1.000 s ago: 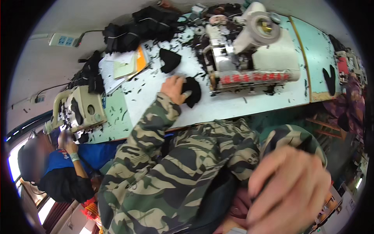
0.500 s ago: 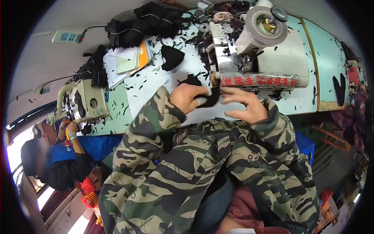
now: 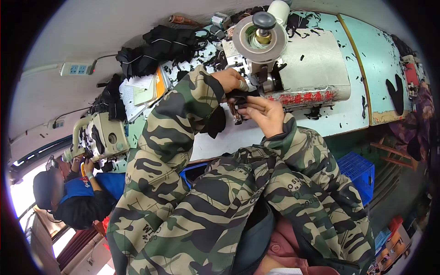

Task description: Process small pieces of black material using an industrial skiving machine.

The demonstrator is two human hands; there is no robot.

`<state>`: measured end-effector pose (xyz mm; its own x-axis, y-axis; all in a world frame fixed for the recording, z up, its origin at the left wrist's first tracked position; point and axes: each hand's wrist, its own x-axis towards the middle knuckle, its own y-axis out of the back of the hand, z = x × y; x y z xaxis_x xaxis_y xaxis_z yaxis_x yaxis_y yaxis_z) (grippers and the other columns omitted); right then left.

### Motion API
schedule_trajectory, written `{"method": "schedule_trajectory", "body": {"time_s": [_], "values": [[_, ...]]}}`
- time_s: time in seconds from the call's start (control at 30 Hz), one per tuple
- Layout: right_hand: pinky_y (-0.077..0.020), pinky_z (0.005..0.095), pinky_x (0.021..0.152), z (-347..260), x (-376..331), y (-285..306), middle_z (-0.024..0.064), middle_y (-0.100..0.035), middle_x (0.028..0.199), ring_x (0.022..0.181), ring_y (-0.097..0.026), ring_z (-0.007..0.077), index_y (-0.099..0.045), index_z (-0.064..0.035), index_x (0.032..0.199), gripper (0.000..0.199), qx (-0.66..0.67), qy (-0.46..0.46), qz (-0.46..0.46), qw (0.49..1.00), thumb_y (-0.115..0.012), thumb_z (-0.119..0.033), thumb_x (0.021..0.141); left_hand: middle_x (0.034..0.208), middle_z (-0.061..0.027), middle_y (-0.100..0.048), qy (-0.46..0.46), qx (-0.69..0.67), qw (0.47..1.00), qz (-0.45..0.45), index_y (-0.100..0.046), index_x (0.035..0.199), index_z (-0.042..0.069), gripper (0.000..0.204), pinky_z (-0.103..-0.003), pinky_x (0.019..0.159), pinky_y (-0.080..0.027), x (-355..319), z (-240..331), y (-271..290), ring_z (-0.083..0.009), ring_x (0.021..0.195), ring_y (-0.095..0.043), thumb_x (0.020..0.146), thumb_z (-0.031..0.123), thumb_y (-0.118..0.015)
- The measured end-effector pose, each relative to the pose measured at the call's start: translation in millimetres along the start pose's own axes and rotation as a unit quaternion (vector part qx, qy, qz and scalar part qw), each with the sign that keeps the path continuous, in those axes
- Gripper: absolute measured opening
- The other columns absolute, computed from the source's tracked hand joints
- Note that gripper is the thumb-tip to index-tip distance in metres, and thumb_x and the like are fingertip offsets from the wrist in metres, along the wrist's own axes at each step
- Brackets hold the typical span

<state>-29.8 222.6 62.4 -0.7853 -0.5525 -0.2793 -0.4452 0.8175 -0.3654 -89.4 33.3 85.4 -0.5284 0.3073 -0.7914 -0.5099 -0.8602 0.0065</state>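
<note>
Beneath the left hand (image 3: 231, 81), curled with its grip hidden, black cloth (image 3: 250, 93) is pinched by the nearly closed right hand (image 3: 269, 115), at the sewing machine (image 3: 318, 62). Uneven pulling could skew it; fingers too close could get caught.

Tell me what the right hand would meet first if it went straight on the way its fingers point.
Most likely the black cloth at the sewing machine: the right hand points leftward at it, though depth is unclear and they may already touch.
</note>
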Motion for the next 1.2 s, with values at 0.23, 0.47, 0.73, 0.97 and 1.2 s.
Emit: {"method": "schedule_trajectory", "body": {"time_s": [0.23,0.47,0.73,0.97,1.2], "values": [[-0.0495,0.0287,0.067,-48,2,42,0.0137,-0.065,0.082,0.074,-0.064,0.019,-0.055,0.0031,0.109,0.034,-0.35,0.089,0.066,0.93,-0.061,-0.011,0.079,0.058,-0.0007,-0.053,-0.006,-0.042,0.995,0.09,-0.06,0.091,0.004,0.018,-0.02,0.033,-0.033,-3,12,-37,-0.0065,0.04,-0.045,0.088,0.02,-0.051],[-0.0494,0.0312,0.061,-54,8,61,0.0111,-0.065,0.076,0.063,-0.062,0.0259,-0.055,0.0012,0.106,0.043,-0.42,0.057,0.06,0.904,-0.069,-0.013,0.068,0.057,-0.0053,-0.054,0.0,-0.188,0.97,0.155,-0.056,0.099,0.004,0.019,-0.021,0.03,-0.029,-14,17,-62,-0.0095,0.033,-0.042,0.09,0.019,-0.048],[-0.0443,0.0373,0.073,-53,24,49,0.0086,-0.059,0.086,0.083,-0.054,0.0284,-0.057,-0.0056,0.105,0.05,-0.652,0.144,0.117,0.735,-0.073,-0.026,0.063,0.058,-0.007,-0.055,-0.022,-0.15,0.984,0.096,-0.052,0.097,0.0,0.019,-0.022,0.03,-0.035,-20,-2,-41,-0.0129,0.038,-0.052,0.09,0.016,-0.045],[-0.045,0.038,0.073,-62,30,49,0.009,-0.06,0.086,0.083,-0.054,0.0282,-0.057,-0.0066,0.106,0.051,-0.683,0.104,0.062,0.72,-0.072,-0.03,0.064,0.051,-0.0082,-0.054,-0.098,-0.047,0.958,0.265,-0.056,0.093,-0.001,0.017,-0.026,0.028,-0.034,-18,6,-74,-0.0147,0.031,-0.049,0.087,0.012,-0.046],[-0.0483,0.0323,0.063,-41,2,51,0.0149,-0.061,0.078,0.067,-0.061,0.0255,-0.055,-0.0042,0.107,0.044,-0.504,0.118,0.108,0.849,-0.069,-0.014,0.067,0.056,-0.0105,-0.057,-0.08,-0.122,0.974,0.173,-0.051,0.093,-0.003,0.019,-0.023,0.029,-0.037,-14,-2,-65,-0.0159,0.037,-0.055,0.09,0.015,-0.045]]}}
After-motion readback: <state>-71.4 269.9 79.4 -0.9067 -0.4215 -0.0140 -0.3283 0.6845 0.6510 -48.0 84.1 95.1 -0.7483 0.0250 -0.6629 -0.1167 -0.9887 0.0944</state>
